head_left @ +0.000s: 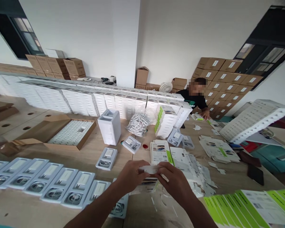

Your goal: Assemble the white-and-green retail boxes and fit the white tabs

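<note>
My left hand (132,174) and my right hand (172,177) meet in front of me, fingers closed on the two ends of a small whitish rounded piece (151,169). It is seen edge-on, and my fingers cover its ends, so I cannot make out its exact kind. Beneath my hands lies a flat printed carton (142,187), partly hidden. Just beyond them are printed flat cartons (160,152). To the left runs a row of grey-blue trays (79,186), each with a white charger and a coiled cable; one tray (120,207) is partly behind my left forearm.
A brown box (87,139) of white pieces lies open at left. Stacked trays (109,126) and bundled white cables (138,124) stand mid-table. White boxes (83,103) line the back. Green-white cartons (237,207) lie at right. A co-worker (197,96) handles cartons across the table.
</note>
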Motion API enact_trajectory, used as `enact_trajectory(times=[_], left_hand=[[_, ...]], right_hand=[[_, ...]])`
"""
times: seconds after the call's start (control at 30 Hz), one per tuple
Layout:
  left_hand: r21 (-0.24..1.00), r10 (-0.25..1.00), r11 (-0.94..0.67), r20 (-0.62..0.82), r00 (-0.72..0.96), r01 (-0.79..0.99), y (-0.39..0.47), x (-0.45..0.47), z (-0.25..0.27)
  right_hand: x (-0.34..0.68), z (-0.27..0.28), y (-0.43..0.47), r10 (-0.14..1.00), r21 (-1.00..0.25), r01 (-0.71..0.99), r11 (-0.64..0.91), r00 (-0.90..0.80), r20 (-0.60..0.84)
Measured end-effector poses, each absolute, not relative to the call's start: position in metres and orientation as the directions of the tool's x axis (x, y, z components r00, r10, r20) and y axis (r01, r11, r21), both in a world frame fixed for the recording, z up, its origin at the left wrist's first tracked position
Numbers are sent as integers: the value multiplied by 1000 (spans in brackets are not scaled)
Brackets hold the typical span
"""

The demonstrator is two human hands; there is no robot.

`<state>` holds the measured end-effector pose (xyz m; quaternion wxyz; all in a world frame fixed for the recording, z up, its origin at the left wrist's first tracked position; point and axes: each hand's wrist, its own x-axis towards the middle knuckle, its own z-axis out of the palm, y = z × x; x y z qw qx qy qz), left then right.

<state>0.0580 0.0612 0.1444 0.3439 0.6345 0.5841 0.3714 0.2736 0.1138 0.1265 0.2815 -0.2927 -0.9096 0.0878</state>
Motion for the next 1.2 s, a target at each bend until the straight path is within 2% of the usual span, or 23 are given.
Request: enact_trajectory(times=[0.1, 0.27, 0.47, 0.67, 0.77, 0.87, 0.93, 1.0, 1.03, 1.1, 1.2], left_hand=[[892, 996, -84, 75, 39, 444, 64, 58, 138], [899, 996, -93, 84, 40, 428, 67, 57, 139], [900, 986, -157, 124, 107, 407, 68, 58, 141], [895, 979, -192, 148, 138, 402, 69, 58, 144], [887, 973, -224, 181, 142, 405, 71, 58, 149], [879, 972, -233, 190, 141, 416, 73, 57, 151], [874, 972, -232, 198, 124, 428, 75, 56, 151], [868, 974, -229, 201, 109, 440, 77, 54, 149], [865, 974, -228, 201, 108, 447, 77, 53, 147], [856, 974, -227, 197, 112, 465, 79, 51, 145], [829, 977, -211, 178, 114, 518, 82, 49, 144]], right_hand=[[272, 123, 114, 528, -213, 500, 840, -660, 535], [271, 124, 113, 479, -134, 507, 851, -647, 593], [273, 125, 118, 457, -128, 478, 869, -676, 578], [274, 133, 123, 439, -38, 496, 868, -728, 527], [271, 138, 122, 457, -41, 507, 861, -735, 501], [264, 142, 120, 586, -158, 587, 794, -669, 457], [260, 144, 121, 737, -369, 640, 674, -552, 391], [257, 145, 124, 863, -620, 608, 496, -425, 274], [256, 144, 127, 898, -716, 565, 409, -388, 207], [255, 142, 132, 921, -831, 479, 284, -376, 98], [251, 136, 138, 927, -896, 412, 169, -376, 1]])
